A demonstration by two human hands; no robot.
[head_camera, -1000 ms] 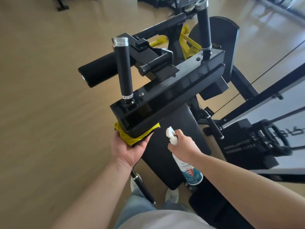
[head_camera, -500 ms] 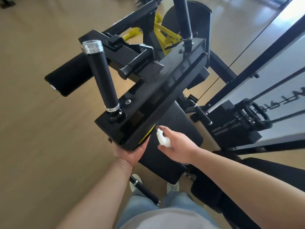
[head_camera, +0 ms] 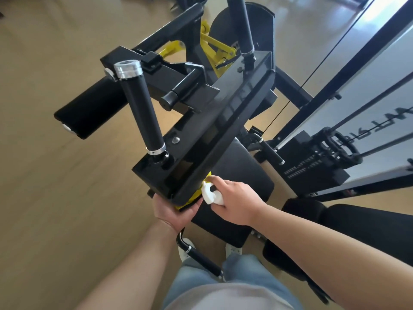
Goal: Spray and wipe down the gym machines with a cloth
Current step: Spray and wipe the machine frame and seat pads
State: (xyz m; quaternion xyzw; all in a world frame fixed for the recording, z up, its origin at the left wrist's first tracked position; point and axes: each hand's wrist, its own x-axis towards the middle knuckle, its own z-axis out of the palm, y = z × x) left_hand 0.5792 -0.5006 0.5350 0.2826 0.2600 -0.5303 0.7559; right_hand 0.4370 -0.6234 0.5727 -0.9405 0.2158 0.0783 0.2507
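Yellow cloth (head_camera: 194,196) shows only as a sliver under the near end of the black arm pad (head_camera: 201,139). The left hand (head_camera: 173,211) cups it from below, thumb clamping it to the pad's edge. Its fingers are hidden, so their spread cannot be told. The right hand (head_camera: 237,202) curls its fingers round the head of the white spray bottle (head_camera: 210,194), just beside the cloth. The bottle's body is hidden behind the hand.

Crossbeam (head_camera: 212,130) runs from near left to far right. One upright handle (head_camera: 140,110) stands on its near end, a second handle (head_camera: 242,27) on its far end. Roller pad (head_camera: 89,113) lies left of the beam, seat pad (head_camera: 237,173) beneath it, weight stack (head_camera: 312,173) to the right. Cloth (head_camera: 194,196) sits under the beam's near end, with the left grip (head_camera: 174,211) below it. Just to the right, the right grip (head_camera: 237,202) holds the spray bottle (head_camera: 211,194) beside the cloth.
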